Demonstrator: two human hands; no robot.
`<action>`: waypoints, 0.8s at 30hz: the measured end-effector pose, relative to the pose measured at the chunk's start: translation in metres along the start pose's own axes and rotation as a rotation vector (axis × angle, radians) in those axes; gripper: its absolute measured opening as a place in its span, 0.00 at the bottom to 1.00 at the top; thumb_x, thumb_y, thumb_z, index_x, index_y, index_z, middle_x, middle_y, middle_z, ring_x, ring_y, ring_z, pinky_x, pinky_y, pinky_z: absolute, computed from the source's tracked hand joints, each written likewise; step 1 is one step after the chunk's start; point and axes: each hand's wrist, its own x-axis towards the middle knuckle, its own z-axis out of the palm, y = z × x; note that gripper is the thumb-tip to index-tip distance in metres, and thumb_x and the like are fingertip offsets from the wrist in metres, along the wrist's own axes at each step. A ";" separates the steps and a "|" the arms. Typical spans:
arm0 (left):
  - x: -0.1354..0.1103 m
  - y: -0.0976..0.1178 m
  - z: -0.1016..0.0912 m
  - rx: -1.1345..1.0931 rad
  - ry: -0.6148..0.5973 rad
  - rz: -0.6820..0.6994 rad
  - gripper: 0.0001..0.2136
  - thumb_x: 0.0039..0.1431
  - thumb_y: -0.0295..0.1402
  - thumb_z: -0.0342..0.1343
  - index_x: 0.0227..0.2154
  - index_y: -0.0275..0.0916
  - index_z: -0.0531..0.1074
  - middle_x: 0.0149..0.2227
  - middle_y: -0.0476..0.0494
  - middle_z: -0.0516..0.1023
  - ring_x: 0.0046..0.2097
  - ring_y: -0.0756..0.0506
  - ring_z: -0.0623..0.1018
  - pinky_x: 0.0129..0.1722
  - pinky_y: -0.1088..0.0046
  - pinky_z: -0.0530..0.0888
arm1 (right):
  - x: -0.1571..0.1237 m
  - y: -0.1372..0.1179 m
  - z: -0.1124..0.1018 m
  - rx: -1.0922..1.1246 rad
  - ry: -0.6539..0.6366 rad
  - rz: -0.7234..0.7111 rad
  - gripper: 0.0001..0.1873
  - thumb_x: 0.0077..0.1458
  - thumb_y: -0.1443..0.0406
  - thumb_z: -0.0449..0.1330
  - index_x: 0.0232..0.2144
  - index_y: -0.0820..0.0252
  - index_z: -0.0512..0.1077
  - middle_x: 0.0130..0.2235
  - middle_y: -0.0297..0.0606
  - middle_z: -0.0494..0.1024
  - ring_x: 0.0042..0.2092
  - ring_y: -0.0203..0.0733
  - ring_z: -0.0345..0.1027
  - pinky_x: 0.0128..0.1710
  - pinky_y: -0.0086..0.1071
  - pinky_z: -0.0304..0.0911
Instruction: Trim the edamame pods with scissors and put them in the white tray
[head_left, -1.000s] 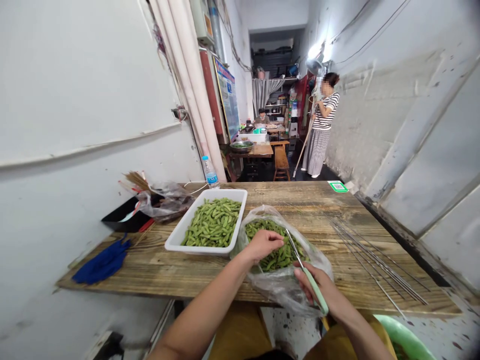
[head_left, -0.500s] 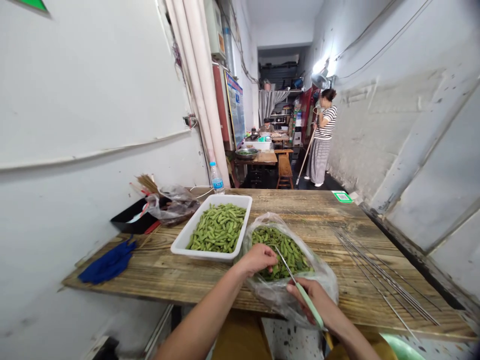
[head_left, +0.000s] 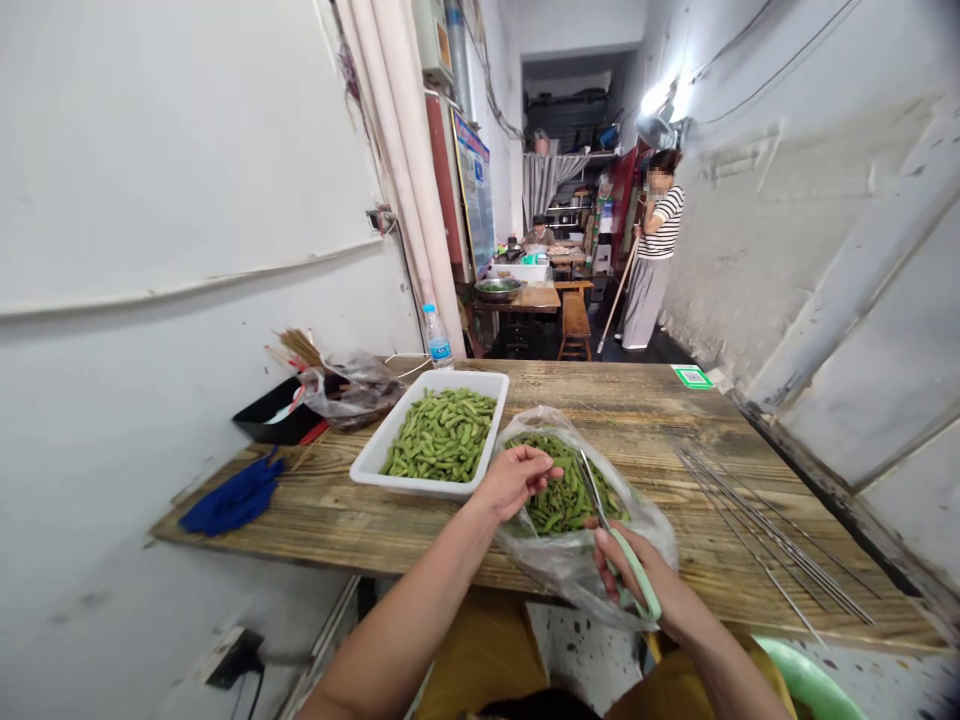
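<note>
My right hand [head_left: 626, 565] holds a pair of scissors [head_left: 637, 575] with pale green handles. Their metal blades point up and away, slightly apart, over a clear plastic bag [head_left: 652, 530] of green edamame pods [head_left: 562, 500]. Just left of the blades, my left hand [head_left: 517, 480] hovers above the bag's left side with thumb and fingers pinched together. Whatever small thing is in that pinch blends with the pods behind it. Left of the bag stands a white plastic tub [head_left: 361, 470] filled with more edamame pods [head_left: 442, 435].
On the wooden table [head_left: 600, 395] are thin metal skewers [head_left: 772, 540] at right, a QR-code card [head_left: 691, 377], a water bottle [head_left: 437, 340], a black tray [head_left: 274, 425] and a blue cloth [head_left: 232, 500]. A person [head_left: 656, 250] stands beyond with a long pole; another sits farther back.
The scissor blades have parted and tilted more upright. My left hand has turned, its pinched fingers now more raised and pointing right. The whole view has shifted slightly.
</note>
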 end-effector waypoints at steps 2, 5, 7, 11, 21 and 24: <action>-0.001 -0.004 0.002 -0.009 0.020 0.012 0.11 0.42 0.26 0.66 0.24 0.33 0.68 0.23 0.45 0.76 0.27 0.53 0.76 0.23 0.83 0.66 | -0.003 -0.004 0.002 0.011 -0.028 -0.006 0.26 0.54 0.46 0.55 0.43 0.61 0.67 0.25 0.30 0.66 0.23 0.34 0.60 0.21 0.28 0.59; -0.003 -0.009 0.004 0.021 0.007 0.004 0.11 0.41 0.27 0.67 0.24 0.32 0.69 0.23 0.43 0.78 0.23 0.55 0.73 0.22 0.83 0.66 | -0.003 -0.006 0.005 0.001 -0.048 -0.013 0.24 0.53 0.47 0.56 0.42 0.60 0.68 0.25 0.31 0.66 0.23 0.34 0.60 0.21 0.29 0.59; -0.004 -0.012 0.005 0.034 0.000 -0.004 0.11 0.40 0.28 0.68 0.23 0.32 0.69 0.23 0.42 0.78 0.22 0.55 0.72 0.22 0.83 0.65 | 0.000 -0.007 0.006 -0.019 -0.050 -0.027 0.23 0.53 0.47 0.57 0.40 0.59 0.69 0.24 0.30 0.65 0.22 0.33 0.59 0.20 0.28 0.58; -0.006 -0.017 0.007 0.049 0.019 0.002 0.12 0.38 0.30 0.68 0.22 0.32 0.69 0.23 0.42 0.78 0.22 0.55 0.71 0.24 0.81 0.66 | 0.009 -0.007 0.009 -0.010 -0.042 -0.011 0.23 0.51 0.46 0.58 0.36 0.58 0.68 0.20 0.26 0.61 0.17 0.30 0.53 0.15 0.26 0.52; 0.005 0.046 -0.061 1.116 0.672 0.675 0.06 0.54 0.29 0.51 0.31 0.36 0.72 0.35 0.41 0.77 0.40 0.45 0.75 0.44 0.67 0.70 | 0.001 0.025 -0.006 -0.079 -0.037 0.187 0.30 0.45 0.41 0.59 0.38 0.59 0.66 0.15 0.21 0.56 0.15 0.29 0.49 0.13 0.24 0.50; 0.011 0.073 -0.065 1.514 0.826 0.717 0.15 0.53 0.28 0.54 0.45 0.35 0.71 0.52 0.32 0.71 0.55 0.36 0.68 0.54 0.56 0.62 | -0.007 0.027 -0.019 0.017 0.044 0.149 0.31 0.46 0.42 0.59 0.42 0.59 0.65 0.22 0.26 0.64 0.21 0.32 0.59 0.19 0.27 0.59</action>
